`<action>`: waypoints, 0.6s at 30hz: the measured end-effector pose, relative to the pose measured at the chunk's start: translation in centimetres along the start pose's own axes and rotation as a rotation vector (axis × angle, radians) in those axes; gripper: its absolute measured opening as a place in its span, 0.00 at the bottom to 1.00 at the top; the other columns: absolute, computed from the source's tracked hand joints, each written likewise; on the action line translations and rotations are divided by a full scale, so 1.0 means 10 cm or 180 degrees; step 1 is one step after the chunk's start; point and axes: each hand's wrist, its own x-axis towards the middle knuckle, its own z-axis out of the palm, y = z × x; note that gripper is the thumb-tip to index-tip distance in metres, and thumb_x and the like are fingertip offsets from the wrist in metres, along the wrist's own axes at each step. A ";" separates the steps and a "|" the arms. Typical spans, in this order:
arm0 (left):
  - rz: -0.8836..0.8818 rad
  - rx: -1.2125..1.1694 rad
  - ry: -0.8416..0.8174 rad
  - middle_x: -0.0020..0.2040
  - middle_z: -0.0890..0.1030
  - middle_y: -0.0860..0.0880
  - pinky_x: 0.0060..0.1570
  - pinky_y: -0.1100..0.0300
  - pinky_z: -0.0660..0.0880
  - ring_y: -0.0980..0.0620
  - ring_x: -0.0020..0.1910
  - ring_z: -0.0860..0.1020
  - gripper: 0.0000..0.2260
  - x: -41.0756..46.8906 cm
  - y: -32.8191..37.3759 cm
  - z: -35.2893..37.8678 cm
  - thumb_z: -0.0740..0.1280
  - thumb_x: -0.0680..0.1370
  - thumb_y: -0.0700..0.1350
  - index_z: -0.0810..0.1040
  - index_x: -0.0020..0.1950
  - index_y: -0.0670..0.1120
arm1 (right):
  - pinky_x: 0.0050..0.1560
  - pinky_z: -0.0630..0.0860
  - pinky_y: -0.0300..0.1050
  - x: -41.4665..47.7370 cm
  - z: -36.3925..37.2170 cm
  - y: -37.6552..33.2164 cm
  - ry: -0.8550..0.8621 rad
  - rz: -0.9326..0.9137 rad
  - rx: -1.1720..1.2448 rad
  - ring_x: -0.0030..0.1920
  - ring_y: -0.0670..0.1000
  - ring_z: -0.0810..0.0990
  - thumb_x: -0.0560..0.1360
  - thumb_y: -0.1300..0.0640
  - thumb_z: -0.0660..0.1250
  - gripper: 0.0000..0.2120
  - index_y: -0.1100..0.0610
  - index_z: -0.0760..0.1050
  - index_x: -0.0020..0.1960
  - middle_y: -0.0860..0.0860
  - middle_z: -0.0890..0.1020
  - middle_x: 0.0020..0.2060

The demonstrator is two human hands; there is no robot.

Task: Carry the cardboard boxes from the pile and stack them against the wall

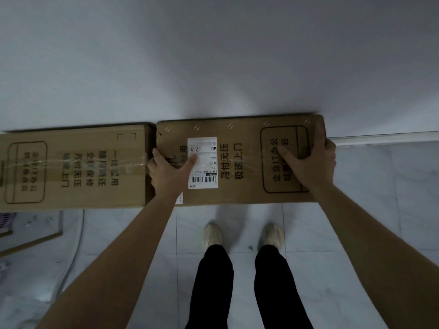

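Note:
A long cardboard box (240, 162) with a white shipping label lies flat against the white wall (213, 55), at about waist height. My left hand (169, 172) grips its left end, thumb laid across the label. My right hand (308, 162) grips its right end, fingers curled over the far corner. A second, similar cardboard box (71, 167) sits directly to the left, also against the wall, its end touching the first box. What lies under either box is hidden.
Pale floor tiles (356, 222) spread below, with my feet (242, 236) standing close to the box. A white skirting strip (380, 137) runs along the wall at right. At lower left are a purple crate (7, 222), a flat board and a cable.

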 end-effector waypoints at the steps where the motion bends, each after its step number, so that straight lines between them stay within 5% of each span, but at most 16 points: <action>1: 0.0067 0.0129 0.0006 0.80 0.50 0.41 0.76 0.40 0.52 0.40 0.79 0.52 0.53 -0.01 -0.04 0.04 0.71 0.71 0.66 0.43 0.81 0.45 | 0.75 0.60 0.63 0.01 0.03 0.01 -0.0010 -0.0063 -0.0093 0.72 0.65 0.65 0.68 0.28 0.70 0.50 0.42 0.50 0.81 0.62 0.62 0.74; 7: 0.0389 0.0600 0.0005 0.81 0.39 0.43 0.77 0.44 0.40 0.46 0.80 0.38 0.51 -0.08 -0.15 0.14 0.62 0.75 0.69 0.37 0.80 0.42 | 0.77 0.48 0.64 -0.04 0.12 0.05 -0.0100 -0.0162 -0.0532 0.78 0.67 0.52 0.71 0.25 0.62 0.49 0.43 0.45 0.82 0.67 0.50 0.79; 9: 0.0416 0.0762 0.0075 0.81 0.40 0.42 0.77 0.43 0.40 0.45 0.80 0.38 0.46 -0.13 -0.09 0.10 0.62 0.77 0.66 0.43 0.81 0.42 | 0.78 0.44 0.63 -0.07 0.05 0.01 -0.0198 -0.0144 -0.0562 0.80 0.65 0.48 0.71 0.23 0.61 0.50 0.44 0.45 0.82 0.66 0.48 0.80; 11: 0.0805 0.0836 0.0371 0.80 0.51 0.39 0.76 0.40 0.48 0.40 0.79 0.48 0.32 -0.23 0.04 0.01 0.60 0.81 0.59 0.57 0.79 0.44 | 0.78 0.45 0.62 -0.17 -0.08 -0.09 -0.0219 -0.0266 -0.0576 0.81 0.62 0.47 0.71 0.24 0.62 0.49 0.46 0.50 0.82 0.62 0.48 0.81; 14: 0.1604 0.0543 0.0620 0.53 0.78 0.40 0.54 0.45 0.72 0.38 0.56 0.75 0.17 -0.50 0.40 -0.27 0.54 0.84 0.51 0.76 0.53 0.41 | 0.75 0.61 0.63 -0.40 -0.44 -0.39 -0.0098 -0.0636 -0.0343 0.79 0.59 0.56 0.75 0.29 0.61 0.39 0.50 0.62 0.78 0.56 0.60 0.79; 16: 0.1943 0.0458 0.0576 0.36 0.75 0.46 0.38 0.50 0.71 0.42 0.38 0.75 0.20 -0.72 0.74 -0.55 0.52 0.85 0.51 0.72 0.40 0.43 | 0.70 0.70 0.59 -0.54 -0.78 -0.68 0.0008 -0.0805 -0.0196 0.74 0.56 0.66 0.79 0.34 0.61 0.30 0.51 0.70 0.73 0.53 0.70 0.73; 18: 0.2349 0.0424 0.0574 0.30 0.69 0.49 0.33 0.53 0.66 0.46 0.31 0.70 0.21 -1.02 1.21 -0.94 0.52 0.85 0.51 0.67 0.35 0.45 | 0.64 0.73 0.51 -0.71 -1.29 -1.01 0.0238 -0.0961 -0.0035 0.67 0.53 0.74 0.80 0.37 0.60 0.24 0.50 0.76 0.68 0.50 0.78 0.66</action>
